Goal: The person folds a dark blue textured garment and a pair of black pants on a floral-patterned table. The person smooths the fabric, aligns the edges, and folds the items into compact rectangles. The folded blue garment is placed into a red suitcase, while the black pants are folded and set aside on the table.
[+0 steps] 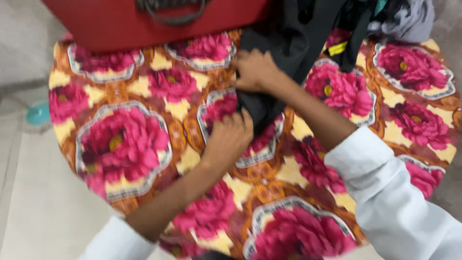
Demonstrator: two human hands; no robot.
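On the round table with its pink-flowered cloth, the left hand pinches the lower end of a black garment, while the right hand, just above it, grips the same cloth higher up. The step looks like folding or smoothing. Next, the fabric probably needs drawing flat between both grips; its upper part trails toward the clothes pile beside the red suitcase.

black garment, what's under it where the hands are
Under the black garment lies the flowered tablecloth. The left hand and right hand press on it. The cloth's pattern beneath the fabric is covered.
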